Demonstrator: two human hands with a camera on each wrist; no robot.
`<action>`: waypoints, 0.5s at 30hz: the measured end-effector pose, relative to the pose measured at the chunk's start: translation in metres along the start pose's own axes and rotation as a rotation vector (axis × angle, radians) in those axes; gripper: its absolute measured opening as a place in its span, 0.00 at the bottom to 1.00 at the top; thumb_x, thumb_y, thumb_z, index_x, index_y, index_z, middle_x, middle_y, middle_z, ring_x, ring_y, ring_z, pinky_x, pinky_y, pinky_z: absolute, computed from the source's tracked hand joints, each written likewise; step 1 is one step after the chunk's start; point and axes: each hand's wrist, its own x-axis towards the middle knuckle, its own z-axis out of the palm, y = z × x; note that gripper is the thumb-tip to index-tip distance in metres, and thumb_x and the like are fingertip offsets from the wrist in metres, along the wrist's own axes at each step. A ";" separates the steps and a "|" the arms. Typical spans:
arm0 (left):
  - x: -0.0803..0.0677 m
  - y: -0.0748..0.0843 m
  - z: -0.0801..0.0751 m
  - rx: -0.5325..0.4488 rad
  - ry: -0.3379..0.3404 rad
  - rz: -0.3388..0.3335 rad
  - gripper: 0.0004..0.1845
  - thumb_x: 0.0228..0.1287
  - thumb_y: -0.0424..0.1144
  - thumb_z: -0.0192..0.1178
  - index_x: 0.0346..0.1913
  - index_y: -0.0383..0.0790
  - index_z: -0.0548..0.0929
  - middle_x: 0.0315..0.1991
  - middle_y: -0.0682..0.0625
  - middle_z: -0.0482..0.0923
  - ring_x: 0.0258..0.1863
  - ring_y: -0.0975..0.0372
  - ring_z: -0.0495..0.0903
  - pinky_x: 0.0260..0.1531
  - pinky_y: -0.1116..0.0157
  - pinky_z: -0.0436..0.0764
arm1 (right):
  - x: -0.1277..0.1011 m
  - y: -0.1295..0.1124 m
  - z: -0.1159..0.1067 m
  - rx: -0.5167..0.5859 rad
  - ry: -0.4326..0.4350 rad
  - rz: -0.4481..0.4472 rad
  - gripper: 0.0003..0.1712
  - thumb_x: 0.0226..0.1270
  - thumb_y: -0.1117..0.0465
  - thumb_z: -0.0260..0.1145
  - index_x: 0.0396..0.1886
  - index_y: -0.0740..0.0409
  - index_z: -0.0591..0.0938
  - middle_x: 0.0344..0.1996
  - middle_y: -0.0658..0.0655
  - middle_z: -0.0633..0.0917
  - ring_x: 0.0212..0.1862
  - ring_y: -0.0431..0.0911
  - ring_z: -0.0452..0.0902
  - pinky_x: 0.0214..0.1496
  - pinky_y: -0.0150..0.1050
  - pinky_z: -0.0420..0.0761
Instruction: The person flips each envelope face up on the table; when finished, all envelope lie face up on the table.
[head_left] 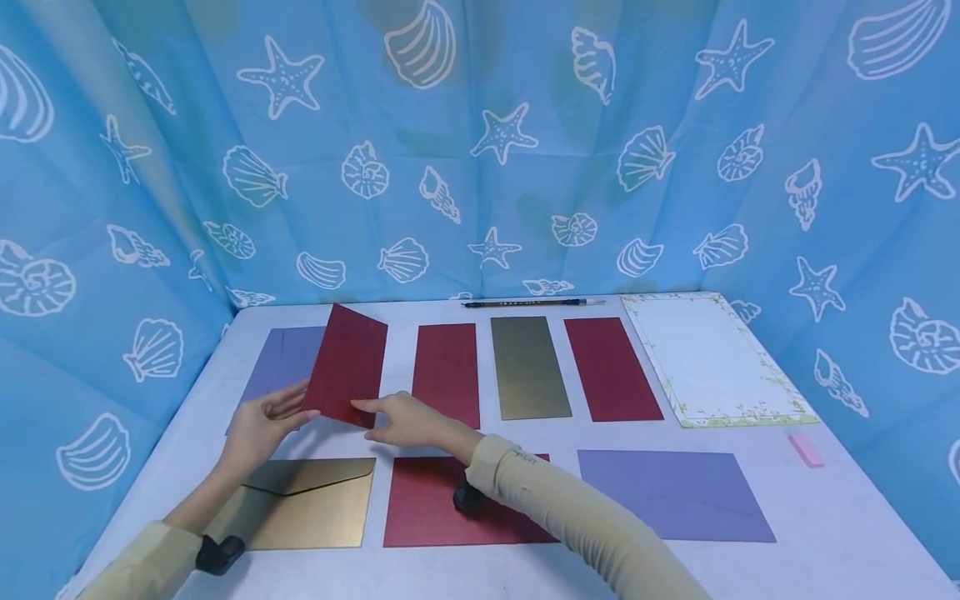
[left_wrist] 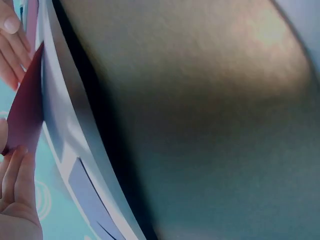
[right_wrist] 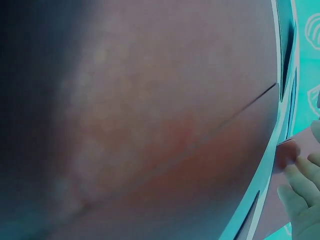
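A dark red card is held tilted up off the bench at its far left, over a purple sheet. The left hand pinches its near left edge, the right hand its near right corner, fingers clamped on it. A gold envelope lies nearer, and a red strip to the right.

Dark red card, gold envelope, perhaps lilac envelope, blue seashell-print curtain.

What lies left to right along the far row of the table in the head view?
Purple envelope → lifted red envelope, held by both hands → flat red envelope → gold envelope → another red envelope → bordered letter paper.
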 end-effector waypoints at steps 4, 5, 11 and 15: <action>0.002 -0.003 0.001 0.051 -0.018 0.022 0.29 0.59 0.38 0.68 0.62 0.30 0.75 0.52 0.34 0.79 0.51 0.46 0.80 0.39 0.79 0.76 | -0.001 0.001 0.000 0.003 0.008 0.007 0.32 0.66 0.59 0.67 0.69 0.56 0.70 0.09 0.49 0.71 0.11 0.37 0.52 0.19 0.25 0.65; 0.003 -0.005 0.002 0.060 -0.024 0.025 0.29 0.59 0.37 0.68 0.62 0.30 0.75 0.52 0.34 0.79 0.51 0.46 0.80 0.38 0.80 0.77 | -0.001 0.002 0.000 0.011 0.010 0.011 0.32 0.66 0.59 0.67 0.69 0.56 0.70 0.09 0.49 0.70 0.11 0.37 0.52 0.20 0.25 0.65; 0.006 -0.010 0.007 0.105 -0.065 0.008 0.29 0.57 0.38 0.69 0.61 0.30 0.76 0.49 0.34 0.81 0.51 0.44 0.80 0.25 0.76 0.75 | -0.004 0.004 -0.002 0.008 0.000 0.032 0.32 0.66 0.59 0.67 0.69 0.55 0.70 0.10 0.49 0.68 0.12 0.37 0.56 0.20 0.25 0.67; 0.009 -0.010 0.010 0.162 -0.083 -0.008 0.29 0.57 0.39 0.70 0.60 0.29 0.76 0.48 0.34 0.81 0.50 0.43 0.80 0.19 0.72 0.71 | -0.007 0.005 -0.004 0.014 -0.004 0.042 0.31 0.66 0.60 0.67 0.68 0.56 0.71 0.09 0.48 0.66 0.11 0.37 0.57 0.20 0.25 0.68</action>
